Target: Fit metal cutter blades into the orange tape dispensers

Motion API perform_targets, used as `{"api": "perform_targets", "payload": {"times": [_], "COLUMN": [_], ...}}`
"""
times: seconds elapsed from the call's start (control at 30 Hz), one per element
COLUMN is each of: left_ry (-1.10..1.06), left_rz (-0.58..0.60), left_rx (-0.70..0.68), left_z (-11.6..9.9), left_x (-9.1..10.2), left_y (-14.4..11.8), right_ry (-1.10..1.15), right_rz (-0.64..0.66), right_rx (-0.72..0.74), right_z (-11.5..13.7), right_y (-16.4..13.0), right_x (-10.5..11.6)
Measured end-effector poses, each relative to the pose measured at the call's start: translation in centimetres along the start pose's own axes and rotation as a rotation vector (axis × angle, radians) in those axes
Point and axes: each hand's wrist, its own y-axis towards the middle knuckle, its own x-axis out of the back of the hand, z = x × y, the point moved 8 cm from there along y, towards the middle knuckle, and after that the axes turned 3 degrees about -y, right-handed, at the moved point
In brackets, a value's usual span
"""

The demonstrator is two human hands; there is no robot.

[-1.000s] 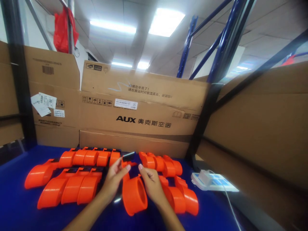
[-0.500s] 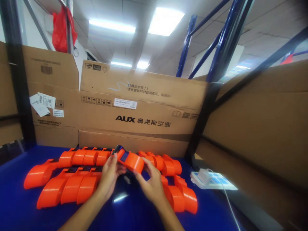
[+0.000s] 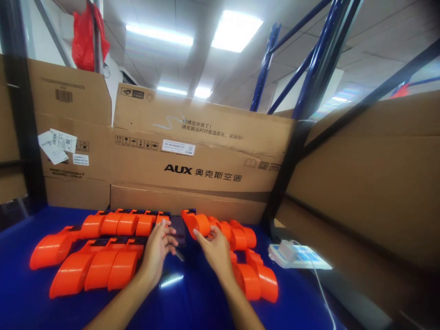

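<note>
Behind the fingers, a long cardboard box [image 3: 202, 156]. Under them, a blue table [image 3: 192, 298]. Left of the left hand [image 3: 156, 250], fingers loosely spread and empty, orange rows [image 3: 103, 256]. At right hand [image 3: 215, 250] fingertips, lightly pinched, an orange piece [image 3: 194, 222].

Orange plastic housing [image 3: 194, 223], heading back row

The long cardboard box [image 3: 192, 169] reads "AUX 奥克斯空调" in black; its white sticker [image 3: 178, 147] and the paper labels [image 3: 57, 145] on the left box are too small to read
</note>
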Motion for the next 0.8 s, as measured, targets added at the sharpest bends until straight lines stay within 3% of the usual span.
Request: {"api": "perform_targets", "payload": {"times": [0.3, 0.47, 0.8], "left_ry": [-0.077, -0.094, -0.06], "left_rz": [0.064, 0.061, 0.048], "left_rx": [0.023, 0.019, 0.013], "left_z": [-0.3, -0.5, -0.8], "left_x": [-0.6, -0.7, -0.8], "left_y": [-0.5, -0.7, -0.9], "right_ry": [-0.195, -0.411, -0.648], "right_rz": [0.006, 0.017, 0.13], "right_rx": [0.057, 0.079, 0.05], "right_z": [-0.5, -1.2, -2.5], "right_y": [0.9, 0.9, 0.7], "right_x": [-1.2, -1.9, -2.6]}}
